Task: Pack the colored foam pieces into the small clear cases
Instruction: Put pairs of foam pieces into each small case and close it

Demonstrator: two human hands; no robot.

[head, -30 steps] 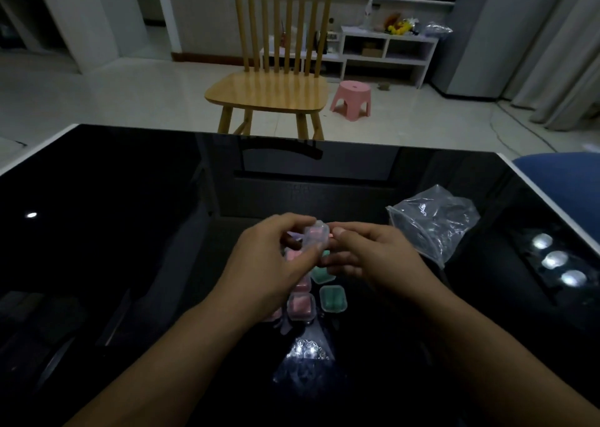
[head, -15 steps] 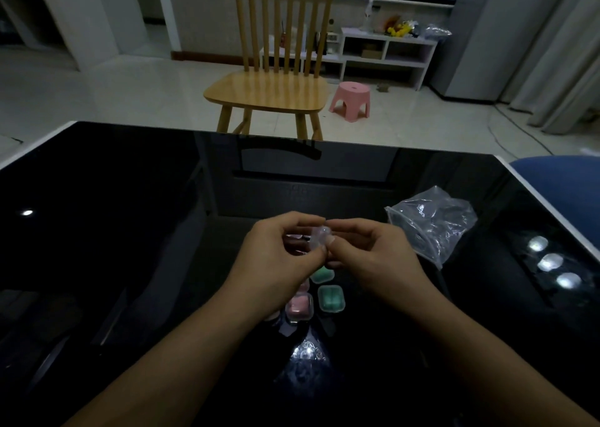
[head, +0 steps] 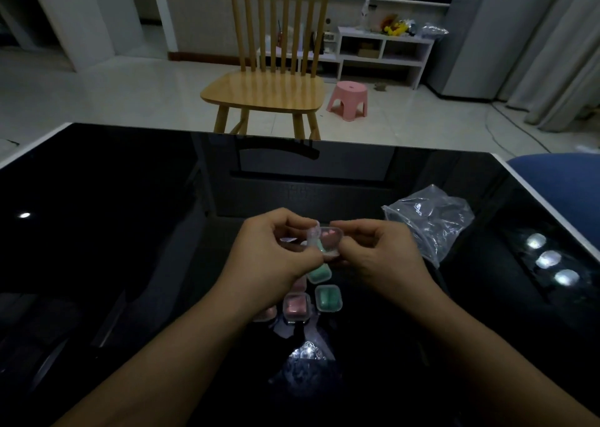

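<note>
You are pinching the small clear case (head: 325, 241) between your left hand (head: 276, 254) and right hand (head: 380, 254), its long axis running hand to hand, equally near both

A small clear case (head: 328, 241) with pink foam inside is held up, above the filled cases (head: 311, 300) on the black table (head: 130, 231).

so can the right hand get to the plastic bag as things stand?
Probably yes. The plastic bag lies on the table just beyond the right hand with nothing between them, but that hand now grips the clear case together with the left hand.
</note>
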